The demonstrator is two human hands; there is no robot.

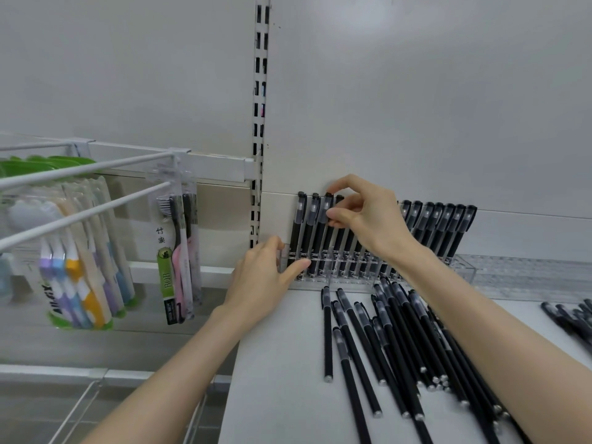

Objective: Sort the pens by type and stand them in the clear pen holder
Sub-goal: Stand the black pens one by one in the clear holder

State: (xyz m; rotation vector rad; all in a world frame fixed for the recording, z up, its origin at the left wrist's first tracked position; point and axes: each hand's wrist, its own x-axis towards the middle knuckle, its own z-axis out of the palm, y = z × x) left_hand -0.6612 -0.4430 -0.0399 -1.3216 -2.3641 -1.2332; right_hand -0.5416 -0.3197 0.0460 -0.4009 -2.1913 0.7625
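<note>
Running along the back of the white shelf [282,363] is the clear pen holder [464,267], set against the wall so the black pens standing in it [442,225] can lean back in a tidy row. The caps are all up, which probably keeps one type together. In front of it a loose pile of pens [400,341] lies flat within easy reach, waiting its turn (a smaller heap [573,315] sits at the far right edge). Packs of toothbrushes [89,251] hang on hooks to the left.

The left hand [259,277] grips the holder's left end, thumb laid along the front wall and fingers bent round the corner, most likely to stop it sliding. The right hand [368,216] is nearly closed. Its forefinger sits on top of the cap and its thumb against the side, pinching one pen [320,241] third from the left. That pen is already in its slot and seems to be getting pressed or straightened.
</note>
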